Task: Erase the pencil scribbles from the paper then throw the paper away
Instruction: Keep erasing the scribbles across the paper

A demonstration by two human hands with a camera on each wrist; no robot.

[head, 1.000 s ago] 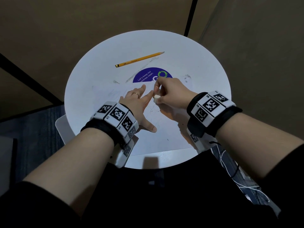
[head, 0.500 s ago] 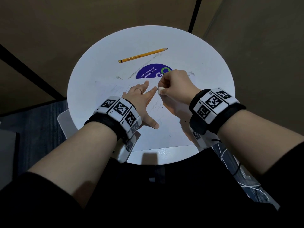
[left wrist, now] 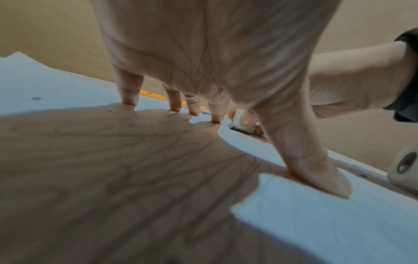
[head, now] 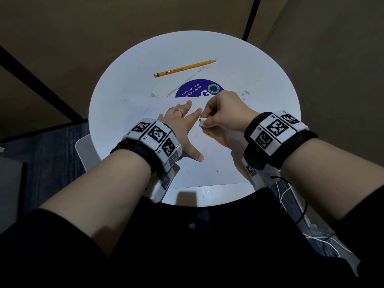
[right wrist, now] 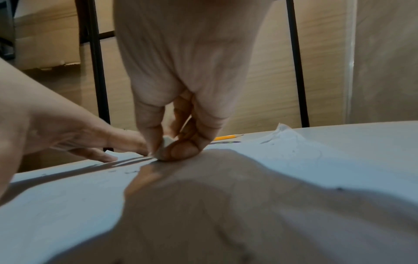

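Observation:
A white sheet of paper with faint pencil marks lies on the round white table. My left hand lies flat on the paper with fingers spread, pressing it down; the left wrist view shows its fingertips and thumb on the sheet. My right hand pinches a small white eraser between thumb and fingers and holds it down on the paper just right of the left index finger. In the right wrist view the eraser touches the paper.
A yellow pencil lies at the far side of the table. A blue round sticker is partly under the paper's far edge. Eraser crumbs lie near the right hand. White cables hang at the lower right.
My right hand with the eraser moved away from me and then came back nearer, rubbing the paper beside the left index finger. My left hand stayed flat on the sheet.

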